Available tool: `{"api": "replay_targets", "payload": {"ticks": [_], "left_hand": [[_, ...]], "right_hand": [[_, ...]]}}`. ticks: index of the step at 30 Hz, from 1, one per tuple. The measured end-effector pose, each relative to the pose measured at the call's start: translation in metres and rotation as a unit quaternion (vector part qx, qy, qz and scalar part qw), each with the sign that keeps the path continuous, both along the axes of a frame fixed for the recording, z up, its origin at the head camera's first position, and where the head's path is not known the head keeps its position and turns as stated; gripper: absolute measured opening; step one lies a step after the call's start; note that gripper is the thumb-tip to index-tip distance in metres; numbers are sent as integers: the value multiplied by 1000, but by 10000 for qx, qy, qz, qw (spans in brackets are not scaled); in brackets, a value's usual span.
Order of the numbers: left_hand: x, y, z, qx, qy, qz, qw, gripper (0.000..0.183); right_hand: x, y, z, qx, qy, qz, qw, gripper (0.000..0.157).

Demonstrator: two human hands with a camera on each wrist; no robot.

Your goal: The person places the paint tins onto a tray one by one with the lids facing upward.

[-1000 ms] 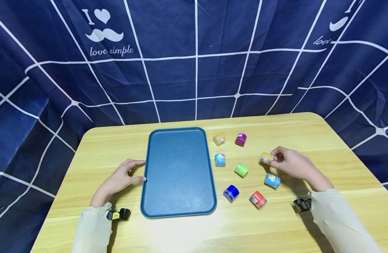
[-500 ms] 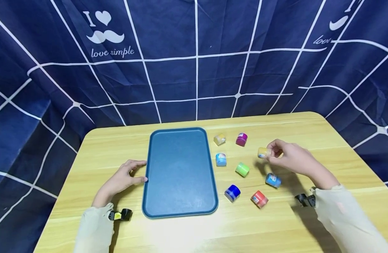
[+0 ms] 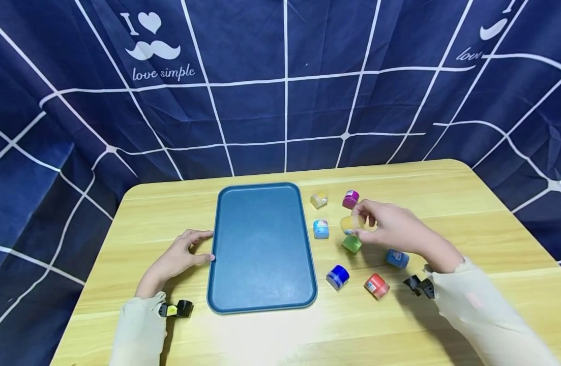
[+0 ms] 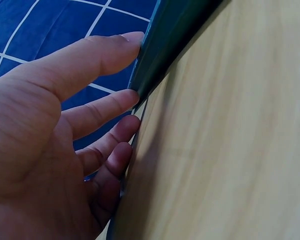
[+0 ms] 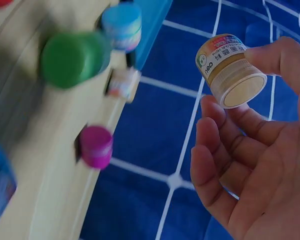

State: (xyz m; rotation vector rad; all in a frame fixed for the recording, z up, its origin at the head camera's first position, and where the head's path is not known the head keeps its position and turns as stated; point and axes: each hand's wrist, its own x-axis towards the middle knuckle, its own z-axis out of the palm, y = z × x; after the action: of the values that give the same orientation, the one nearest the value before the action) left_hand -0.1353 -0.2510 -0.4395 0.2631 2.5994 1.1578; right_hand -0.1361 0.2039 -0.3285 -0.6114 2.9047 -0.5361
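My right hand [image 3: 384, 223] pinches a small yellow paint jar [image 5: 230, 70] between thumb and fingers. In the right wrist view the jar is held up off the table, its clear end tilted towards the camera. Below it in the head view, partly in the hand's shadow, lies a green paint jar [image 3: 352, 244]. A purple paint jar [image 3: 351, 199] is just behind the fingers. My left hand [image 3: 177, 260] rests on the table, thumb and fingertips touching the left rim of a dark blue tray [image 3: 223, 300]; its fingers are extended, not wrapped round the rim.
Between tray and right hand lie another yellow jar [image 3: 319, 200] and a light blue jar [image 3: 321, 229]. Nearer the front are a dark blue jar [image 3: 337, 277], a red jar [image 3: 377, 286] and another blue jar [image 3: 397, 258]. A navy curtain [image 3: 243, 117] hangs behind the wooden table [image 3: 161, 203].
The right hand has lifted the yellow paint jar and carried it left, over the green jar. The left hand stays at the tray's rim.
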Motion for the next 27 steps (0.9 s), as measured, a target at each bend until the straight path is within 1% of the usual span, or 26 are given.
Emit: {"api": "replay_targets", "payload": {"ticks": [6, 13, 16, 21, 24, 27], "left_hand": [[1, 0, -1, 17, 30, -7, 10000, 66], [0, 0, -2, 37, 50, -19, 10000, 66], [0, 0, -1, 7, 40, -33, 10000, 66], [0, 0, 0, -14, -22, -20, 10000, 66], [0, 0, 0, -8, -48, -5, 10000, 66], [0, 0, -1, 17, -53, 0, 10000, 66]], "right_hand": [[5, -23, -2, 31, -21, 293, 9996, 23], [11, -41, -7, 12, -24, 556, 9985, 31], [14, -48, -8, -29, -81, 698, 9975, 31], [21, -60, -9, -71, -110, 945, 9954, 30], [24, -67, -12, -27, -54, 1147, 9934, 30], [26, -73, -17, 29, -133, 1322, 9911, 31]]}}
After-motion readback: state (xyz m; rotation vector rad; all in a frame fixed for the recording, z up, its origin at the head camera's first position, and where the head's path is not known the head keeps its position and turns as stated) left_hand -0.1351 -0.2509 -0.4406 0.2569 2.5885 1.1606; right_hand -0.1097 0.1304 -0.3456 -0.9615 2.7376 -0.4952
